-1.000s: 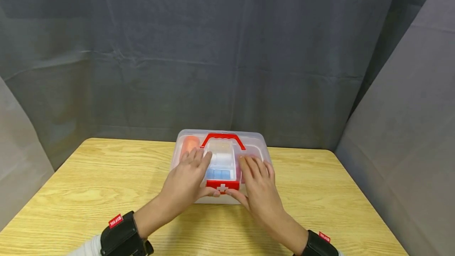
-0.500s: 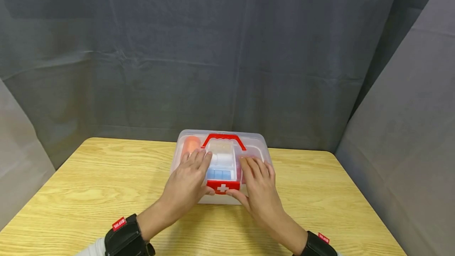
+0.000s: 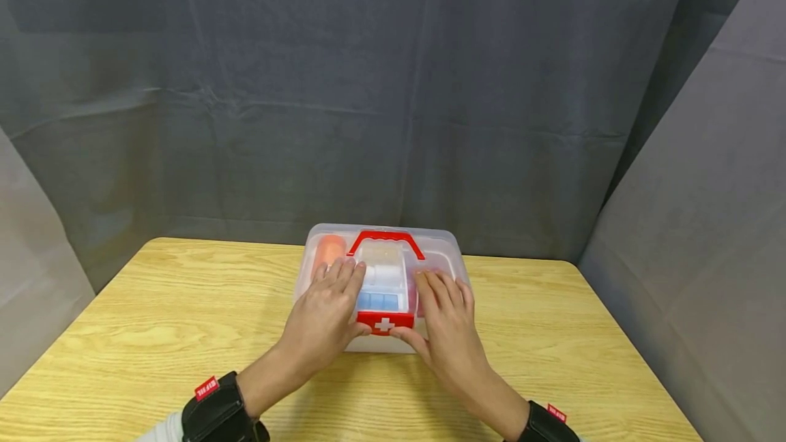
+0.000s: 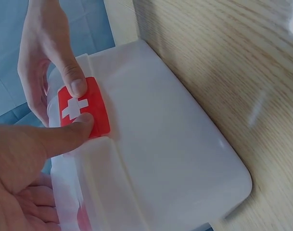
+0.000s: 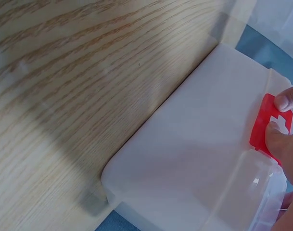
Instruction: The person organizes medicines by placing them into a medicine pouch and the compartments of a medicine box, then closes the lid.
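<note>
A translucent first-aid box (image 3: pixel 443 252) with a red handle (image 3: pixel 385 234) stands on the wooden table (image 3: pixel 184 319). Its lid is down. My left hand (image 3: pixel 334 305) lies flat on the lid's left half, and its thumb (image 4: pixel 64 137) presses the red latch (image 3: pixel 383 323) with the white cross. My right hand (image 3: pixel 439 312) lies flat on the right half, thumb (image 5: pixel 281 144) on the same latch (image 5: pixel 261 127). Both thumbs meet on the latch (image 4: pixel 95 108) at the front wall (image 4: pixel 170 159). An orange item and blue and white packs show dimly through the lid.
Grey cloth (image 3: pixel 393 87) hangs behind the table and on both sides. The table's far edge (image 3: pixel 528 259) runs just behind the box. Bare wood lies left and right of the box.
</note>
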{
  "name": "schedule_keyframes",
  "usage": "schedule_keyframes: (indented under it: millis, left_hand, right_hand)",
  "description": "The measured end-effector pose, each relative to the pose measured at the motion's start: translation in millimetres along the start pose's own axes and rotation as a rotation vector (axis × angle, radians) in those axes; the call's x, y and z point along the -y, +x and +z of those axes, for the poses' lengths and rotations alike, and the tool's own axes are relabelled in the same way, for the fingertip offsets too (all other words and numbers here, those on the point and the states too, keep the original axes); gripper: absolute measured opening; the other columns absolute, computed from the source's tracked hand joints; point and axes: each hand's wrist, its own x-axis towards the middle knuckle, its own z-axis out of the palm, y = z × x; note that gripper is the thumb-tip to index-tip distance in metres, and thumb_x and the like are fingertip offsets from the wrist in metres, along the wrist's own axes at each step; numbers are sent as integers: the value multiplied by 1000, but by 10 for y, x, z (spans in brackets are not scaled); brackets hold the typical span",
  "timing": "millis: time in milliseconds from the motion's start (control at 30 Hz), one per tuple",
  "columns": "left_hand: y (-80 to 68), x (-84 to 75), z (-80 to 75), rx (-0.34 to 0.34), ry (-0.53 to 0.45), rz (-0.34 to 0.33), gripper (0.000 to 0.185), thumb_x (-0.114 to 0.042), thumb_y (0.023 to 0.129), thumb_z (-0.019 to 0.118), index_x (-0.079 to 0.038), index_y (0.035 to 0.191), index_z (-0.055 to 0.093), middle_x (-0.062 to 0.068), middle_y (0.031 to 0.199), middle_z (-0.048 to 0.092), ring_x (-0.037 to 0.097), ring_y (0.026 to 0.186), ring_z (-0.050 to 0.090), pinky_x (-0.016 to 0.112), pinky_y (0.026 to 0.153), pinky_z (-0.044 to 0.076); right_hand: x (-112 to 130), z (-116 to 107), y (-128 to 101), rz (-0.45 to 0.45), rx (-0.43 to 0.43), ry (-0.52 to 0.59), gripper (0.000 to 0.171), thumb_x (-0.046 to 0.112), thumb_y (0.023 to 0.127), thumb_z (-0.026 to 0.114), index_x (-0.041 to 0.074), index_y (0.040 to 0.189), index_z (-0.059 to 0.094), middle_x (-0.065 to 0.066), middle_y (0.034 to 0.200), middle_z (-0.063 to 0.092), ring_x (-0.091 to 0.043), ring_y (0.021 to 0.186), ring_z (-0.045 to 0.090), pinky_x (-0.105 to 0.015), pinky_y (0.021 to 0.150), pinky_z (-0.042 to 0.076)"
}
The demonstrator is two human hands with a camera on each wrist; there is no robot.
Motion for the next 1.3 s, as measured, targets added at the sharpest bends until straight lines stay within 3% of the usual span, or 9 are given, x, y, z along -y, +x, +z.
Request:
schedule_keyframes:
  millis: [733, 1300]
  left_hand:
    - [-42, 21, 25, -32, 35, 14, 91, -39, 65, 94, 4, 136, 58, 22, 136, 63, 39, 129, 60, 55, 111, 45]
    - [-39, 27, 24, -3, 48, 12, 91, -40, 68, 92, 4, 138, 56, 23, 138, 61, 40, 130, 58, 54, 111, 45]
  right_hand:
    - [22, 44, 30, -76, -67, -69, 85, 46, 75, 86, -2, 137, 54, -20, 135, 58, -37, 126, 50, -60, 108, 35]
    - [13, 61, 33, -79, -82, -33, 86, 45, 73, 86, -3, 137, 54, -21, 134, 59, -39, 125, 50, -62, 108, 34]
